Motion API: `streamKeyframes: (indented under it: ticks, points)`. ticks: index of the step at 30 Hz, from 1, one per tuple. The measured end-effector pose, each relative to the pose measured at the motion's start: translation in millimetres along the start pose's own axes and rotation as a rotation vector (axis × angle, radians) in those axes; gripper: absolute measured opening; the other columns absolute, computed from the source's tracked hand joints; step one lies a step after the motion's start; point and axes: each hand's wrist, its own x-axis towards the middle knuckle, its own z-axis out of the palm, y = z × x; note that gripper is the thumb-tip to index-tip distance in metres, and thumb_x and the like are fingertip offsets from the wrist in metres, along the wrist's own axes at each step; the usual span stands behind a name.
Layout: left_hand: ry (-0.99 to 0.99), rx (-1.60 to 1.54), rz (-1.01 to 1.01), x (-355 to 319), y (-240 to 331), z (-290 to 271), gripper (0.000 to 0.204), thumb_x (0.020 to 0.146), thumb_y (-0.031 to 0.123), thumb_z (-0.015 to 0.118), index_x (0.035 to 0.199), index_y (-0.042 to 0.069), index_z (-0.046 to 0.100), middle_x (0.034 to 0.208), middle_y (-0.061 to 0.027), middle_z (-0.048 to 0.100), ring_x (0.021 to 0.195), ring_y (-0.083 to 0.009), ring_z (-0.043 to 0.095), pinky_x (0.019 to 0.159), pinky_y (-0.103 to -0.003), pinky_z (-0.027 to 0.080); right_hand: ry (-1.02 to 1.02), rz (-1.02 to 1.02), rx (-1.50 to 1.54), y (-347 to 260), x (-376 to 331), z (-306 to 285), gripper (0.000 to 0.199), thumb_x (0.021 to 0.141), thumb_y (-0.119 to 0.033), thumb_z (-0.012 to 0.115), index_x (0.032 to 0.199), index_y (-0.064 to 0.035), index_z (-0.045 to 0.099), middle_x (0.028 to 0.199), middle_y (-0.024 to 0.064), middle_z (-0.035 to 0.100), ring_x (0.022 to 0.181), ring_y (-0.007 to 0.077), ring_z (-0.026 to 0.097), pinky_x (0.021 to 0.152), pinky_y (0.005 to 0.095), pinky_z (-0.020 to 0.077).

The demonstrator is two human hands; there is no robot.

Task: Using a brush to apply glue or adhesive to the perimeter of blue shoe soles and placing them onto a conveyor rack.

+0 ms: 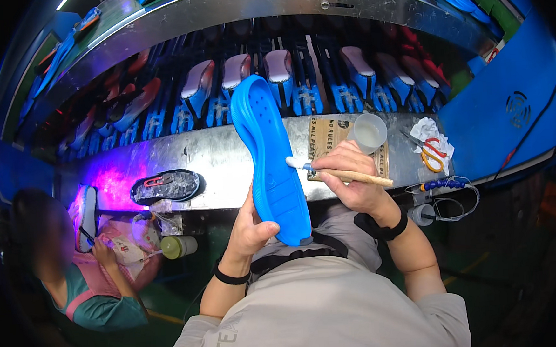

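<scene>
A bright blue shoe sole (265,149) stands nearly upright in front of me, its inner side facing me. My left hand (254,224) grips it by the left edge near the lower end, thumb over the front. In my right hand (352,175) is a brush with a wooden handle (354,177), held like a pen. Its white bristle tip meets the right edge of the sole, about halfway up. Just beyond my right hand a translucent cup (370,133) of cloudy liquid stands on a piece of brown cardboard (326,132).
On the metal bench (226,157) lie a dark sole (167,186) at left and orange-handled scissors (431,151) on crumpled white paper at right. Behind runs a rack of shoe uppers on lasts (278,72). At left a co-worker (94,286) brushes another sole. A blue panel (516,108) bounds the right.
</scene>
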Motion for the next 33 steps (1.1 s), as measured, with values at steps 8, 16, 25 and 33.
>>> streamKeyframes:
  ticks: [8, 16, 25, 33]
  points:
    - [0.000, 0.032, 0.001, 5, 3, -14, 0.113, 0.071, 0.049, 0.089, 0.152, -0.003, 0.030, 0.133, -0.0203, 0.059, 0.118, -0.0310, 0.065, 0.098, -0.043, 0.057, -0.078, 0.041, 0.082, -17, -11, -3, 0.011, 0.081, -0.005, 0.073, 0.092, -0.0047, 0.074, 0.082, 0.0070, 0.070, 0.076, 0.0243, 0.062, 0.075, 0.0366, 0.0443]
    - [0.036, 0.100, 0.105, 12, 5, -17, 0.115, 0.070, 0.051, 0.088, 0.152, -0.003, 0.030, 0.133, -0.0218, 0.059, 0.123, -0.0337, 0.063, 0.104, -0.046, 0.054, -0.121, 0.047, 0.123, -29, -15, -5, 0.011, 0.079, -0.004, 0.072, 0.090, -0.0038, 0.073, 0.076, 0.0069, 0.067, 0.071, 0.0250, 0.060, 0.073, 0.0367, 0.0428]
    - [-0.032, -0.161, 0.091, 10, 15, -20, 0.120, 0.072, 0.057, 0.085, 0.156, -0.003, 0.024, 0.139, -0.0291, 0.053, 0.124, -0.0418, 0.060, 0.102, -0.051, 0.054, 0.128, 0.222, 0.419, -25, -28, -9, 0.015, 0.086, -0.003, 0.065, 0.098, -0.0001, 0.073, 0.084, 0.0082, 0.068, 0.077, 0.0184, 0.059, 0.075, 0.0305, 0.0450]
    - [-0.458, -1.082, 0.025, 16, 5, -41, 0.121, 0.075, 0.049, 0.088, 0.162, 0.009, 0.014, 0.148, -0.0352, 0.030, 0.121, -0.0432, 0.050, 0.093, -0.048, 0.060, 0.386, 0.452, 0.403, 16, -55, 15, 0.018, 0.099, -0.008, 0.062, 0.112, 0.0021, 0.069, 0.104, 0.0087, 0.067, 0.094, 0.0136, 0.060, 0.083, 0.0271, 0.0474]
